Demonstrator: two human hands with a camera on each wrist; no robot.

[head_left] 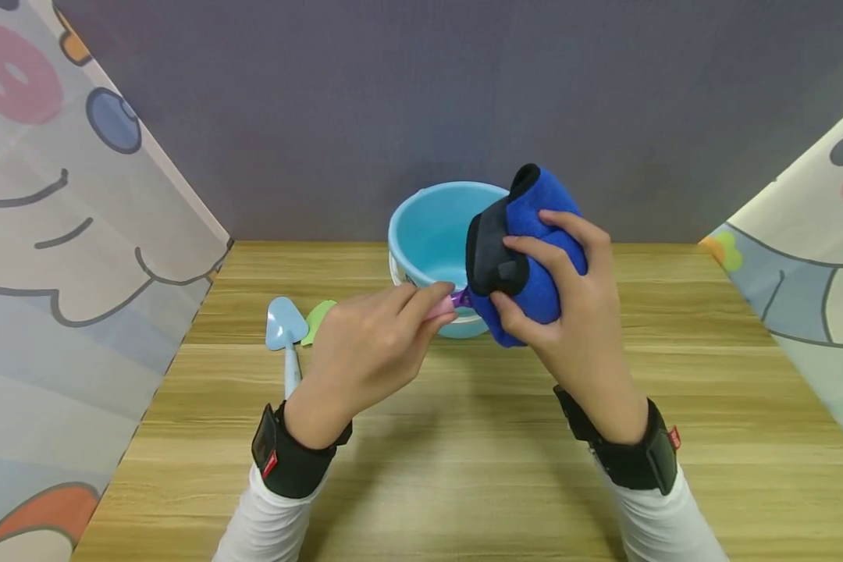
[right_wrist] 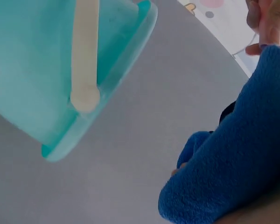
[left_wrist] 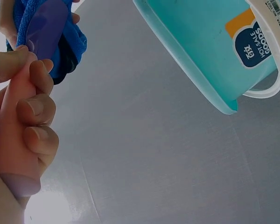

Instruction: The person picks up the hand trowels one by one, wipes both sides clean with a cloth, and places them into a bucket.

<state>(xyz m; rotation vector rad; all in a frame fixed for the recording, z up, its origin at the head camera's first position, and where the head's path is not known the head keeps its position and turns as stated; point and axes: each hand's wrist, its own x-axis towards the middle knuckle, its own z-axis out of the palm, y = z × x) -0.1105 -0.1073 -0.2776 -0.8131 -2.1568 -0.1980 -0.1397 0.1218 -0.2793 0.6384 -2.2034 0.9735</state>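
My left hand (head_left: 372,347) grips the pink handle (left_wrist: 16,135) of a toy shovel, fingers curled round it and thumb near its top. The shovel's purple blade (left_wrist: 47,23) goes into a folded blue cloth (head_left: 549,199) with black trim and a dark grey patch. The rest of the blade is hidden by the cloth. My right hand (head_left: 583,312) holds the cloth from the right, fingers spread over it and thumb below. Both hands are raised in front of a light blue bucket (head_left: 421,226), and the cloth covers part of its right side.
On the table (head_left: 464,484), left of the bucket, lies a light blue toy shovel (head_left: 286,321). Beside it is a light green piece (head_left: 318,316), partly hidden by my left hand. A grey wall (head_left: 309,125) rises behind, with cartoon-printed sheets on both sides.
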